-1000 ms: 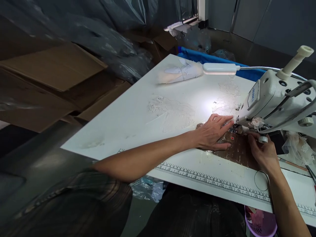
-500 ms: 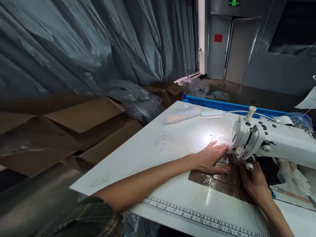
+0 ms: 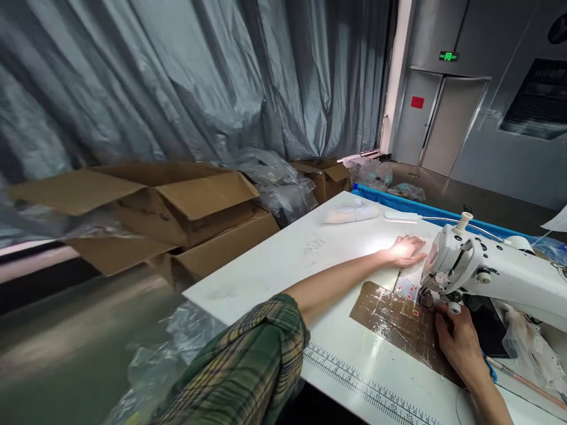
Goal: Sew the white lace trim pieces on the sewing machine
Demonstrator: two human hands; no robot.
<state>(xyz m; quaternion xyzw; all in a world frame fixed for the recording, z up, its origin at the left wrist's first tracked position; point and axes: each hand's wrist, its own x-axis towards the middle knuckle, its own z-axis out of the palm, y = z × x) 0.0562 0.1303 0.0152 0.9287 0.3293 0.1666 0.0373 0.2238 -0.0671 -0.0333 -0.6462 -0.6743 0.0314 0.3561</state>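
Note:
My left hand (image 3: 405, 251) lies with its fingers stretched out on pale, lace-like material (image 3: 411, 275) under the lamp's glare, beyond the needle area of a white sewing machine (image 3: 460, 260). A light strip with small red marks (image 3: 405, 289) runs from there toward the presser foot (image 3: 426, 298). Beneath it is a shiny brown sheet (image 3: 394, 321), taped to the table. My right hand (image 3: 458, 339) rests at the sheet's right edge, close to the presser foot. Its thumb and forefinger are apart, and the other fingers are partly hidden; nothing shows in its grip.
The white table (image 3: 266, 277) has a printed ruler (image 3: 354, 381) along its front edge. A plastic-wrapped bundle (image 3: 352, 213) and a white lamp (image 3: 402, 217) lie at the back. Right of my hand are a dark panel (image 3: 485, 324) and lace scraps (image 3: 534, 348). Cardboard boxes (image 3: 208, 195) stand left.
My left hand has moved away from the presser foot, farther back along the material, uncovering the red-marked strip. My right hand stays by the foot. The camera view has shifted left and up.

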